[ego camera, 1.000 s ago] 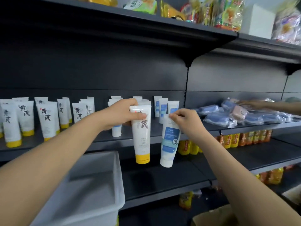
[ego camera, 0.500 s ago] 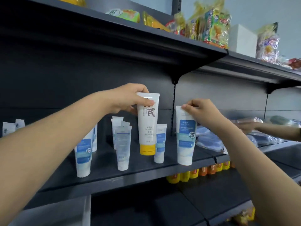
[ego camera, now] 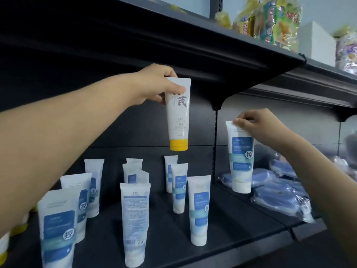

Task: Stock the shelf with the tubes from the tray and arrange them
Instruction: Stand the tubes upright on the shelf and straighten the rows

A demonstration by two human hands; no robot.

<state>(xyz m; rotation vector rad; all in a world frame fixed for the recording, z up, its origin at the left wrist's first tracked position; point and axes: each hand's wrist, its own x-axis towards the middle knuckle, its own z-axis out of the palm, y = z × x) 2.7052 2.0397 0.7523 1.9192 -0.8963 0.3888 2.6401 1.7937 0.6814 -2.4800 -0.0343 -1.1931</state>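
My left hand (ego camera: 156, 85) grips the crimped top of a white tube with a yellow cap (ego camera: 178, 117), held cap-down in the air above the dark shelf (ego camera: 231, 219). My right hand (ego camera: 257, 125) pinches the top of a white and blue tube (ego camera: 240, 159), which hangs cap-down at the shelf's right end, near the upright bracket. Several white and blue tubes (ego camera: 199, 209) stand cap-down on the shelf below both hands. The tray is out of view.
Blue wrapped packs (ego camera: 280, 192) lie on the neighbouring shelf at the right. The upper shelf (ego camera: 193, 51) overhangs closely and carries bright snack bags (ego camera: 270, 22). Yellow-capped tubes (ego camera: 19, 229) peek in at the far left edge.
Both hands have risen from in front of the lower shelf to above the tube shelf, each still holding its tube. The view has shifted closer and to the right; the tray has left the frame.
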